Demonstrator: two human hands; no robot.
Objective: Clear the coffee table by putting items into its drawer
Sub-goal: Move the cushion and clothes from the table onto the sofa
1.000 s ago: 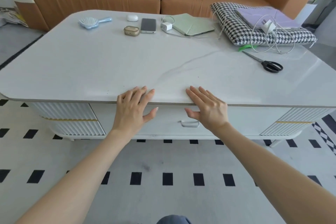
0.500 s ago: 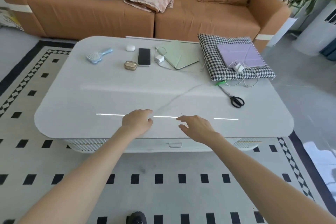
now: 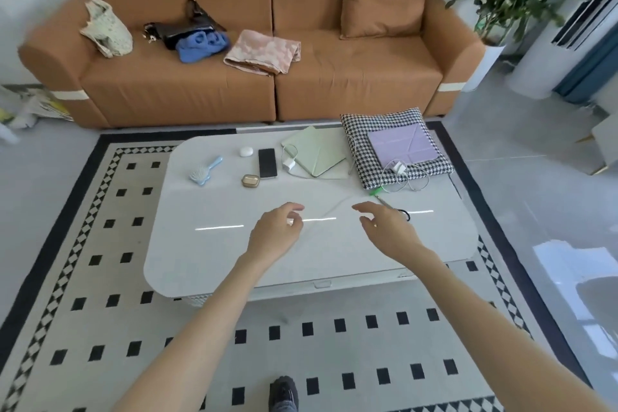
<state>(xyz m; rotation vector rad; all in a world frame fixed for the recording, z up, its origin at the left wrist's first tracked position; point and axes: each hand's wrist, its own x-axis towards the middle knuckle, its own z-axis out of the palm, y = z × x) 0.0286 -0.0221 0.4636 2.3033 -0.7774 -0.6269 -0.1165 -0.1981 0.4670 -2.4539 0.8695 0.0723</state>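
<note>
Left hand [image 3: 276,234] and right hand [image 3: 388,231] are poised over the table [image 3: 207,261], grips slack and empty, seemingly readied for picking.

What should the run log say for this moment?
left hand: open, empty, above coffee table | right hand: open, empty, near scissors | drawer: closed | phone, hairbrush: on table
</note>
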